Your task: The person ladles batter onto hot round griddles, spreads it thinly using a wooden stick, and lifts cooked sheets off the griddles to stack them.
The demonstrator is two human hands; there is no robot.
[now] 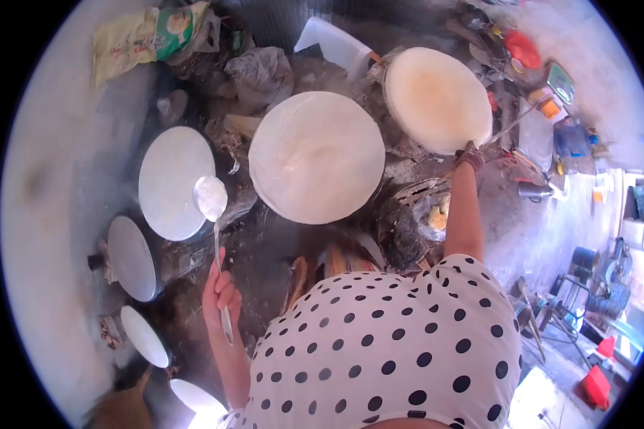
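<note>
My left hand (222, 292) is closed around the handle of a ladle (217, 247), whose bowl carries white batter (211, 198). That bowl hangs over the right edge of a round, white-coated griddle (170, 184). At the lower rim of a far-right round griddle, my right hand (469, 155) has its fingers drawn together; what they grip is too small to make out. On that griddle lies a pale round flatbread (436, 96), browned in its middle. A thin rod (515, 121) runs up and right from beside this hand. Between both hands sits a large white round (317, 157).
More round plates, including a grey one (132, 258) and a white one (144, 336), line the left side. A dark stove opening (404, 232) is below my right hand. At the back are a white plastic container (333, 44) and a printed sack (147, 39).
</note>
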